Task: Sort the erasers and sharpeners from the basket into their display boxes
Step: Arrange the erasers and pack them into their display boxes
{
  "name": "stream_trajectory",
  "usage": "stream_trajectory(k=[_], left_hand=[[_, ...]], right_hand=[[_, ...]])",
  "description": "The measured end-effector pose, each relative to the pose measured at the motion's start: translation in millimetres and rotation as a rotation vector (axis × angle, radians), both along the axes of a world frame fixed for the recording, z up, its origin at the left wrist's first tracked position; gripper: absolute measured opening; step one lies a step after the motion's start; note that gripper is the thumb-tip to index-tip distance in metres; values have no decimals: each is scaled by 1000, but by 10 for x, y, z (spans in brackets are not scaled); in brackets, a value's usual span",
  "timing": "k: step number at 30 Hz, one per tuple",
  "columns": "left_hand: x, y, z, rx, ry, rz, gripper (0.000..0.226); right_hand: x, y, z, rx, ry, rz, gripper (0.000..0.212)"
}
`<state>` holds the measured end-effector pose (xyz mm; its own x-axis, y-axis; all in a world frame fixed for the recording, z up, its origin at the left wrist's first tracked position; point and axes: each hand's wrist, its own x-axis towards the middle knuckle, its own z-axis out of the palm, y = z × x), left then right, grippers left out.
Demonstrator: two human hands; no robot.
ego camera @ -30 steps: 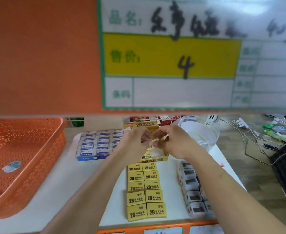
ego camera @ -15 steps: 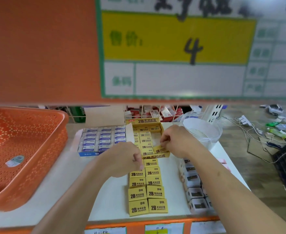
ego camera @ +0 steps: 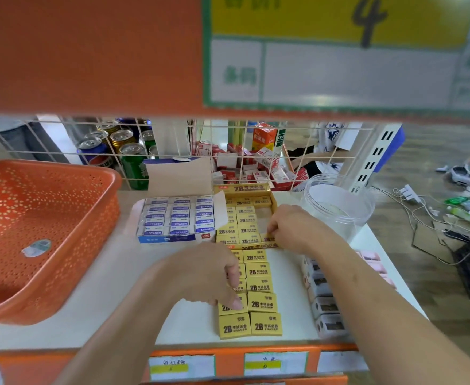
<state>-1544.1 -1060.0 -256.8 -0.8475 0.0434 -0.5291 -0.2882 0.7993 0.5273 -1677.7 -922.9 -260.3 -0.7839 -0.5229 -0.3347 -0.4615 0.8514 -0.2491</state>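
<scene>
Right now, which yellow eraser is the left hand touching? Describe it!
Find the white shelf, then the two rows of loose yellow erasers running to its front edge. In the left row, it is the eraser second from the front; unlike the one in front, a fingertip of the left hand rests on it.

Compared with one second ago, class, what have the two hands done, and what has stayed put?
The hands parted. The left hand dropped toward the near edge and now touches a loose eraser. The right hand lowered the yellow eraser it pinches to the front right corner of the yellow display box. The basket, blue box and sharpeners stayed put.
</scene>
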Motion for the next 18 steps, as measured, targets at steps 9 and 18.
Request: stream_trajectory(k=[9,18], left_hand=[[11,-17,-25,46,8,-6,19],[13,-13,2,50,56,9,19]], right_hand=[[65,29,50,4,-30,27,26],[105,39,49,29,6,38,27]])
